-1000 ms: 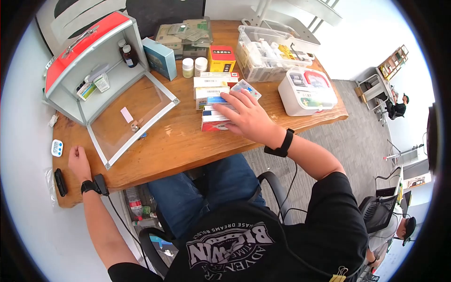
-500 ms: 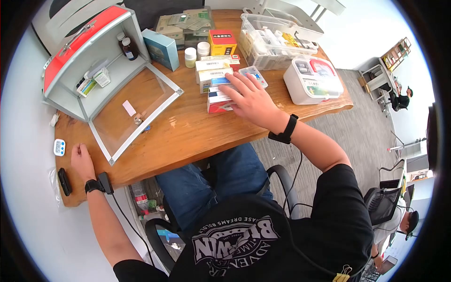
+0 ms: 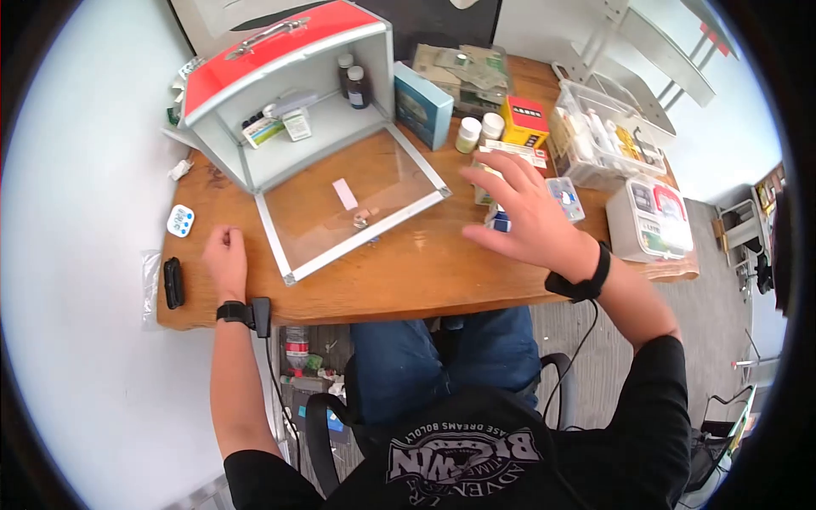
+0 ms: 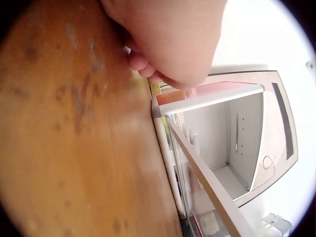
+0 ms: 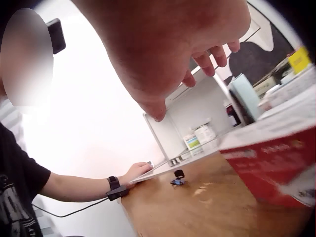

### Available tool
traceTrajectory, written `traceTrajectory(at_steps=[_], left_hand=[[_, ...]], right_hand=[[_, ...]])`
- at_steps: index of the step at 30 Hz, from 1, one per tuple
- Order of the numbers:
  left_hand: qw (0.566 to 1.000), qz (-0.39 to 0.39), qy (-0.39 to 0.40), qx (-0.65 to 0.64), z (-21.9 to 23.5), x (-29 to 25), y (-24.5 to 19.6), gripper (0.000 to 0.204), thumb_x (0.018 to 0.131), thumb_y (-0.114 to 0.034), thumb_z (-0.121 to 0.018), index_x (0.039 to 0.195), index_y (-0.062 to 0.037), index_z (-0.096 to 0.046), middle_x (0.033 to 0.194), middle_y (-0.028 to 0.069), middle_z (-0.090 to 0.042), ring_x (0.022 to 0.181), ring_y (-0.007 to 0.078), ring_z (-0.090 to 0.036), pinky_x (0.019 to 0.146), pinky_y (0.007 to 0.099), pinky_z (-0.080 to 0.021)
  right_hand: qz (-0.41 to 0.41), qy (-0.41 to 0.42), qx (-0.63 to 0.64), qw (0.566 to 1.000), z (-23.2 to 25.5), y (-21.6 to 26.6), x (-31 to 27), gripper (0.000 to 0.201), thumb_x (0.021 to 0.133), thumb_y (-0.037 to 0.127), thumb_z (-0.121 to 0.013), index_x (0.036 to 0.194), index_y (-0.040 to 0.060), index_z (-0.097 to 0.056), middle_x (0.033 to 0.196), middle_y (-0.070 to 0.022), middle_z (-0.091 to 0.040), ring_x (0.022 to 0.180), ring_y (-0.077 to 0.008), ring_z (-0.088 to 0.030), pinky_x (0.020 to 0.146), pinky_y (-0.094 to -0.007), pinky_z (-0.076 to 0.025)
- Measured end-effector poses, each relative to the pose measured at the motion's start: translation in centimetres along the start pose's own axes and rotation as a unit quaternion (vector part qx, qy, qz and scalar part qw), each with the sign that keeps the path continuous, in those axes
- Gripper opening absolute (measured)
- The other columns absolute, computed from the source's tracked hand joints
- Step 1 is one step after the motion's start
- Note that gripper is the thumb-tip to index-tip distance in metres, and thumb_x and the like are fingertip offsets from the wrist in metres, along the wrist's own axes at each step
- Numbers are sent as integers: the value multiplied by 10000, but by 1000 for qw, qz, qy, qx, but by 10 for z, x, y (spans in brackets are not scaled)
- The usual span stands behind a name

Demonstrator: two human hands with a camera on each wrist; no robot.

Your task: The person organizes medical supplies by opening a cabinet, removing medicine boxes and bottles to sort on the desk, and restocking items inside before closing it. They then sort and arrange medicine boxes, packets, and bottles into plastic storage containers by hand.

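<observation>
My right hand (image 3: 544,223) hovers over the medicine boxes with fingers and thumb spread and nothing held. Its palm and wrist hide much of them in the head view. A blue-and-white box (image 3: 500,220) shows beside the thumb, and a clear pill case (image 3: 564,201) lies by the wrist. In the right wrist view a red-and-white medicine box (image 5: 269,170) stands close below the hand. My left hand (image 3: 226,259) rests loosely curled on the tabletop, left of the open first-aid case (image 3: 327,30). No object shows in it.
The case's transparent door (image 3: 365,236) lies down on the table. Dark bottles (image 3: 358,88) stand inside. Behind the boxes are white pill bottles (image 3: 468,134), a yellow box (image 3: 524,125) and a blue box (image 3: 423,106). Plastic bins (image 3: 595,174) stand right; a timer (image 3: 180,221) lies left.
The right hand has lifted off the medicine boxes and spread its thumb. The left hand stays on the table. The head view has turned, so the scene appears shifted right.
</observation>
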State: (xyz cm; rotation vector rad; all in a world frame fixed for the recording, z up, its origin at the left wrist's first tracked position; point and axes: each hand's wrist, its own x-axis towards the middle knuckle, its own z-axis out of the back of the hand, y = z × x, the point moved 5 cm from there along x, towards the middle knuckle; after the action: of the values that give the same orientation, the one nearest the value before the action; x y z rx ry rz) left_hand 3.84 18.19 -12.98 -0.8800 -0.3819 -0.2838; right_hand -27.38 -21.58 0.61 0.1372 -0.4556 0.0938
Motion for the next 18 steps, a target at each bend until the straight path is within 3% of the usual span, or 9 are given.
traceTrajectory(at_steps=[3,7,9,14,15,18], left_hand=[[1000,-1,7,4,0,-2,-11,186,976,-145,-659,1009,23,-730,833,115,-731,753,180,-680,726,333,-544],[1000,8,12,-19,1,1,-6,190,977,-144,-674,1014,35,-729,817,107,-727,738,161,-676,710,323,-541],[999,14,2,-33,-1,-1,-6,188,973,-140,-683,1012,38,-728,809,89,-723,723,141,-661,694,310,-532],[998,37,0,-49,1,0,-4,192,974,-146,-683,991,42,-725,786,88,-713,710,137,-649,686,304,-530],[998,40,0,-47,1,0,-5,195,976,-148,-681,982,43,-723,779,88,-709,705,135,-645,684,302,-529],[997,54,10,-54,3,1,-10,196,976,-145,-677,971,46,-720,774,89,-708,701,130,-644,682,300,-530]], right_hand=[[32,-20,105,994,-28,11,64,666,889,358,-789,1414,30,-543,1453,-219,-530,1343,-413,-506,1130,-470,-440],[59,-46,108,991,-101,6,148,621,923,322,-739,1426,26,-526,1488,-272,-487,1356,-437,-491,1140,-492,-438],[53,-67,30,996,-137,-5,193,610,936,225,-703,1472,34,-482,1500,-300,-453,1355,-474,-487,1139,-505,-443],[-84,15,-152,985,-194,-47,289,555,978,151,-502,1509,2,-442,1533,-352,-414,1348,-520,-494,1132,-531,-449],[-78,39,-262,961,-205,-56,299,579,988,175,-494,1525,-27,-421,1475,-336,-462,1336,-512,-511,1084,-529,-491],[-123,50,-168,977,-217,-70,318,589,993,186,-503,1525,-47,-405,1378,-324,-525,1340,-512,-517,1041,-532,-523]])
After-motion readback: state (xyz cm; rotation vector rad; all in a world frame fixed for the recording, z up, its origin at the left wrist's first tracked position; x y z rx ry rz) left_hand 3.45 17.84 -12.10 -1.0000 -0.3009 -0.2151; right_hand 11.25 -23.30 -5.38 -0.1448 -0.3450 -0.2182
